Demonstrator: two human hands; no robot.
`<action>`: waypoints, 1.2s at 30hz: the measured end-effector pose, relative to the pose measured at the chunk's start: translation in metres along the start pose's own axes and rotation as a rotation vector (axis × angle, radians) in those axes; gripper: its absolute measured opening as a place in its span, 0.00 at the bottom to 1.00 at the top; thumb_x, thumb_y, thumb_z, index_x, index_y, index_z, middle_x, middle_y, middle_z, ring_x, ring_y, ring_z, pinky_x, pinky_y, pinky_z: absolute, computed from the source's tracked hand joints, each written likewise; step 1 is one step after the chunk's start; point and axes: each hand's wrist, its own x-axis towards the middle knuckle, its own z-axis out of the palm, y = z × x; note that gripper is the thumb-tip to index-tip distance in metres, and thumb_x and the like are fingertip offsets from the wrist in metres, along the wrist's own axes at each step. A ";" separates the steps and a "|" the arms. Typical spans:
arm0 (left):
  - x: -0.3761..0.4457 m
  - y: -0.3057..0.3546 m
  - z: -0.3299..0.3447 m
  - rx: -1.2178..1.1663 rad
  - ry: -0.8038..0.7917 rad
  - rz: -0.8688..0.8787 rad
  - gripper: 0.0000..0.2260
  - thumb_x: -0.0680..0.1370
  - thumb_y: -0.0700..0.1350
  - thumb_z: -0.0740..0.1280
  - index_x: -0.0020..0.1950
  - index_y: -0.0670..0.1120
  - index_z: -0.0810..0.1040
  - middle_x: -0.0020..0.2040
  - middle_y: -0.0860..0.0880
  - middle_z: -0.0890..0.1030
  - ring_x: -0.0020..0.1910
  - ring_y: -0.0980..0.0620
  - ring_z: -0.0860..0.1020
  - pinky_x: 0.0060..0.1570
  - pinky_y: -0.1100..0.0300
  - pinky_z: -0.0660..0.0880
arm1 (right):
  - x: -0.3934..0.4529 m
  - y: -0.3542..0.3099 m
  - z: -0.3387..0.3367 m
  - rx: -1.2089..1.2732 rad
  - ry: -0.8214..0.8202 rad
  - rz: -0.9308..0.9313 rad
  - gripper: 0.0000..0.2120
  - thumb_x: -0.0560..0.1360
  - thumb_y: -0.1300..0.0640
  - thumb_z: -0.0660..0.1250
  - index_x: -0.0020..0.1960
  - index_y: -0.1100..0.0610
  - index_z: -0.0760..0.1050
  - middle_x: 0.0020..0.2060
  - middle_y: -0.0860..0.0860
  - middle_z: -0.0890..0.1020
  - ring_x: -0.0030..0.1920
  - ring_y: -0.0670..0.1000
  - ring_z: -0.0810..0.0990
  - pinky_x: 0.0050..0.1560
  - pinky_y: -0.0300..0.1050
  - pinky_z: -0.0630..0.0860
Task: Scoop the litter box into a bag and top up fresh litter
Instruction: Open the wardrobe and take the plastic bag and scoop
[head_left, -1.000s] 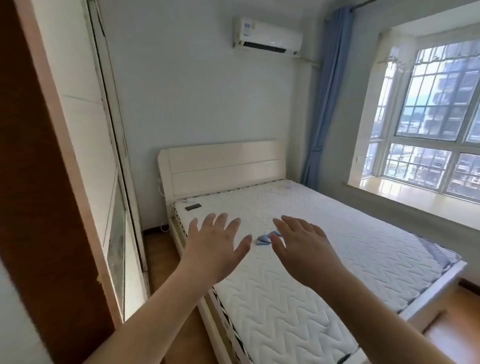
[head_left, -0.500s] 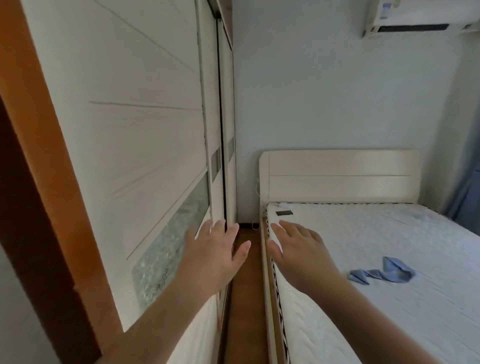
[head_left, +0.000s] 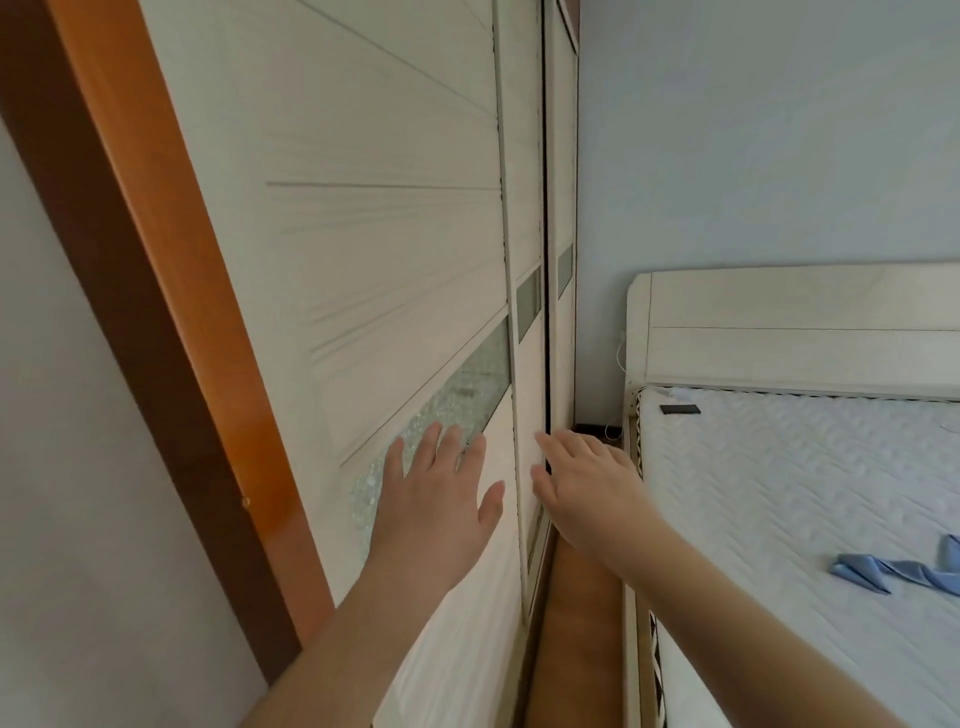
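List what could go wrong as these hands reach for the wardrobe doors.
1. The right hand has fingertips at the dark gap between the sliding doors; a moving panel might pinch them.
2. The left hand lies over the textured glass strip; hard pressing may stress it.
3. The floor strip beside the bed frame is narrow, so a shin could knock it.

Left hand (head_left: 434, 512) and right hand (head_left: 589, 491) spread empty before white wardrobe door (head_left: 395, 249), bed (head_left: 800, 467) alongside
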 end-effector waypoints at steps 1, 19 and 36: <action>-0.002 -0.002 0.000 -0.002 0.008 0.000 0.29 0.80 0.61 0.35 0.80 0.53 0.48 0.81 0.49 0.52 0.79 0.48 0.46 0.76 0.44 0.45 | 0.001 -0.004 0.003 0.003 -0.008 -0.005 0.30 0.78 0.41 0.39 0.77 0.50 0.55 0.74 0.47 0.63 0.74 0.50 0.61 0.72 0.50 0.60; -0.012 -0.008 0.036 0.051 0.000 -0.134 0.27 0.78 0.57 0.51 0.64 0.44 0.79 0.62 0.42 0.81 0.64 0.41 0.77 0.62 0.40 0.73 | 0.055 0.005 0.044 -0.013 -0.041 -0.235 0.27 0.82 0.44 0.44 0.79 0.51 0.49 0.78 0.50 0.51 0.78 0.52 0.48 0.76 0.53 0.49; -0.049 -0.001 0.064 0.312 0.092 -0.385 0.28 0.80 0.54 0.52 0.75 0.41 0.67 0.77 0.39 0.61 0.78 0.40 0.56 0.73 0.41 0.58 | 0.113 -0.049 0.117 0.579 -0.198 -0.397 0.30 0.82 0.44 0.44 0.79 0.53 0.39 0.78 0.49 0.42 0.78 0.52 0.49 0.74 0.54 0.52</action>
